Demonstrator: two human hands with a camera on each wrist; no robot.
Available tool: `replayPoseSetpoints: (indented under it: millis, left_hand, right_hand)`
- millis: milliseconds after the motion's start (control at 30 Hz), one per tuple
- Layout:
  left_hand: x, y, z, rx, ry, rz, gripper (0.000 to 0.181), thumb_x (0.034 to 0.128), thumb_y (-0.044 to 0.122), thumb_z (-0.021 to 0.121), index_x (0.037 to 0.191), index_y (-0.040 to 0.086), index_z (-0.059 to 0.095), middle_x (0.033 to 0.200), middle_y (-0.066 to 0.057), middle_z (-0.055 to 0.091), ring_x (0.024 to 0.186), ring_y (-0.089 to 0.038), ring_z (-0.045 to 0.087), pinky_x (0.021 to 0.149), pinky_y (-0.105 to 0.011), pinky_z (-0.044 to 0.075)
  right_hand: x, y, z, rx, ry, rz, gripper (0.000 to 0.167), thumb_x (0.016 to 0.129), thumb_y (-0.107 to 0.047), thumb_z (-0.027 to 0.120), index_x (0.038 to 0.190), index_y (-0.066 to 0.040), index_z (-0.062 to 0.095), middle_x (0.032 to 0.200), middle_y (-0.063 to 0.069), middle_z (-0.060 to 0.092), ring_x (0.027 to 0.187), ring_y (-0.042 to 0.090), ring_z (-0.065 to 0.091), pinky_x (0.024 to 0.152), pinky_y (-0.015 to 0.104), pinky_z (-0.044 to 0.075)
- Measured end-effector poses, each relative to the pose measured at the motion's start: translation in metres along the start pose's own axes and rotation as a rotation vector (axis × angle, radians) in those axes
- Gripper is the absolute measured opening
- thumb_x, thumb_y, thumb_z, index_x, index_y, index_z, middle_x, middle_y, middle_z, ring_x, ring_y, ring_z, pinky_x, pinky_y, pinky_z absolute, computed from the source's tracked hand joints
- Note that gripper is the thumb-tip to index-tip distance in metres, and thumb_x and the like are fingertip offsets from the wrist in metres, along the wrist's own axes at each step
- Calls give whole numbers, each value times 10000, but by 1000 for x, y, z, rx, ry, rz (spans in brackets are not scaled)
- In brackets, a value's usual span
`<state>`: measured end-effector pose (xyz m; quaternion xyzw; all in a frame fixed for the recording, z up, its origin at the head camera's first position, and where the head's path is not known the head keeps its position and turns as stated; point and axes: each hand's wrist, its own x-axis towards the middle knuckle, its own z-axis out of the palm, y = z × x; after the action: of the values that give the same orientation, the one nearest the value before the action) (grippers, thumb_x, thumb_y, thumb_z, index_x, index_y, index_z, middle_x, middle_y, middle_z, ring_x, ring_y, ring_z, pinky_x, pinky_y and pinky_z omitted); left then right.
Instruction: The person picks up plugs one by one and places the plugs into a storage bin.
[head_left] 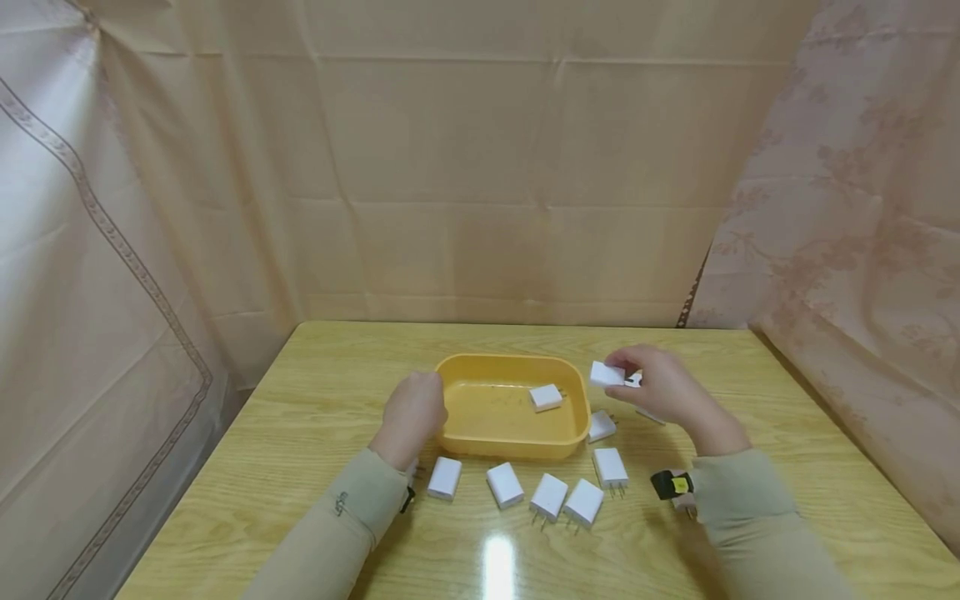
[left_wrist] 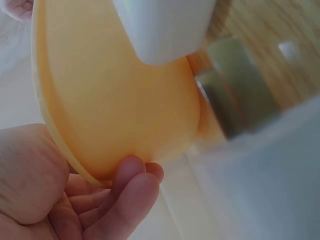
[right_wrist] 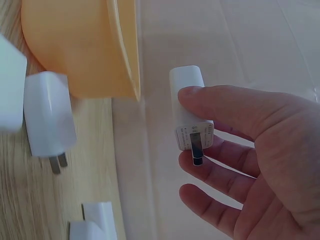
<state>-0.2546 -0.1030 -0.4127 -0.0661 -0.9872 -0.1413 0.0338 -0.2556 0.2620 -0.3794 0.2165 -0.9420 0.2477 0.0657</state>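
My left hand (head_left: pixel 414 410) grips the left end of the yellow basin (head_left: pixel 517 450); in the left wrist view its fingers (left_wrist: pixel 131 192) curl round the rim. My right hand (head_left: pixel 667 392) pinches a white charger (head_left: pixel 606 374) just right of the basin, above the table. The right wrist view shows that charger (right_wrist: pixel 186 100) between thumb and fingers, its metal prongs toward the palm side. One white charger (head_left: pixel 546 397) lies inside the basin.
Several white chargers lie on the wooden table (head_left: pixel 360 358), in front of the basin and to its right, one (head_left: pixel 602 426) close against its right end. A black and yellow piece (head_left: pixel 671 485) is at my right cuff. Cloth (head_left: pixel 480 167) hangs behind the table.
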Motion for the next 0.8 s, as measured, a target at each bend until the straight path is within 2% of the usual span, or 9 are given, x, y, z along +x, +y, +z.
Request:
replayPoseSetpoints:
  millis: [300,467,800]
  left_hand:
    - [1,0,-1,18,-5,6,116,833,-44,675,741,19,646,712,-76,583,615,-200,553,502,-325,484]
    - [0,0,-1,6,-23,-8,106,841,-48,671,756,13,654,715,-76,583,612,-204,553,494,-314,474]
    - [1,-2,-1,4,-16,-2,84,836,-52,672,774,3,663,720,-79,588,616,-207,558,503,-320,480]
  right_hand:
    - [9,-10,13,21,16,-26,295,857,-153,828,1111,-51,717,963,7,682,906,207,625,783,416,508]
    - [14,-14,21,19,14,-49,297,855,-157,834,1105,-44,722,962,7,685,901,207,625,796,443,512]
    - [20,-28,32,45,-25,-64,315,856,-143,830,1130,-36,718,993,16,689,930,214,628,846,474,527]
